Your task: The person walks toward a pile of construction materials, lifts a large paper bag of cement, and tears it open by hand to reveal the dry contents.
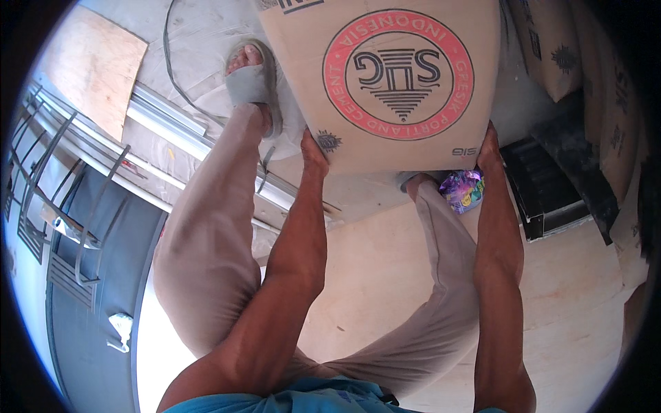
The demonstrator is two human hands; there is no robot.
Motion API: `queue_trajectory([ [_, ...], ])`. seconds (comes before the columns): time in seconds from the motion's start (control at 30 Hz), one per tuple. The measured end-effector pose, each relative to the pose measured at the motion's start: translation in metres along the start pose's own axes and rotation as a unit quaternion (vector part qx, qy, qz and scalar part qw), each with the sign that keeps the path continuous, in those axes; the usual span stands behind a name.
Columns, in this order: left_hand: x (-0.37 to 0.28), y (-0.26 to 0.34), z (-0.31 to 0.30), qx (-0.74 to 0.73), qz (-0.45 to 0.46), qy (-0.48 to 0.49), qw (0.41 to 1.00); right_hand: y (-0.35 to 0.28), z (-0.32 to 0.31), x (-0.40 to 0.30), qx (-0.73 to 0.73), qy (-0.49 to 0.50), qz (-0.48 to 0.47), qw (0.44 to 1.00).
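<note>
A large brown paper cement sack (397, 149) with a round red and black emblem fills the top middle of the head view. At its near left corner is my left hand (314, 153), gripping the edge. My right hand (488, 146) holds the near right corner in the same way. The fingers of both hands are mostly hidden behind or under the sack. Beyond the near edge of the sack, a shiny purple packet (462, 190) lies close to my right wrist and my foot.
More cement sacks (557, 57) stand at the upper right, beside a black box-like object (547, 191). Metal profiles (165, 126), a plywood piece (95, 67) and a loose cable (173, 77) lie to the left. Metal-framed chairs (77, 222) are at the far left.
</note>
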State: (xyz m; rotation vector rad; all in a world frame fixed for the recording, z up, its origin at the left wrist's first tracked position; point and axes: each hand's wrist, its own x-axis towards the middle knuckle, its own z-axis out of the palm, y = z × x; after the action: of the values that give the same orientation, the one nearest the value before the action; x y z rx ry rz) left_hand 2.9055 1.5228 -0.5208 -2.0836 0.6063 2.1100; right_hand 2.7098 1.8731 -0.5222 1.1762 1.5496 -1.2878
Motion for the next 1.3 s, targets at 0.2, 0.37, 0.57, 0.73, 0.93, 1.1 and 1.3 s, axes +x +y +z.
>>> queue_trajectory([
  [0.2, 0.005, 0.008, -0.014, 0.033, -0.012, 0.009, 0.999, -0.010, 0.008, -0.021, 0.016, 0.025, 0.042, 0.999],
  [0.37, -0.002, 0.026, -0.048, 0.051, 0.003, -0.112, 0.992, 0.002, 0.002, -0.039, 0.091, -0.018, 0.034, 0.995],
  [0.57, -0.057, 0.055, -0.053, 0.112, 0.068, -0.150, 0.980, 0.013, 0.015, -0.094, 0.134, 0.025, 0.105, 0.985],
  [0.73, -0.054, 0.085, -0.040, 0.075, 0.023, -0.095, 0.992, -0.010, 0.037, -0.119, 0.086, 0.052, 0.064, 0.993],
  [0.93, -0.109, 0.117, -0.042, 0.034, -0.078, -0.024, 0.996, -0.056, 0.036, -0.181, 0.093, 0.012, 0.066, 0.993],
  [1.1, -0.220, 0.184, 0.013, 0.061, -0.067, 0.004, 0.996, -0.117, 0.062, -0.267, 0.037, 0.009, 0.066, 0.997],
  [1.3, -0.299, 0.274, 0.053, 0.126, 0.078, -0.082, 0.986, -0.165, 0.083, -0.376, 0.040, -0.023, 0.029, 0.999],
])
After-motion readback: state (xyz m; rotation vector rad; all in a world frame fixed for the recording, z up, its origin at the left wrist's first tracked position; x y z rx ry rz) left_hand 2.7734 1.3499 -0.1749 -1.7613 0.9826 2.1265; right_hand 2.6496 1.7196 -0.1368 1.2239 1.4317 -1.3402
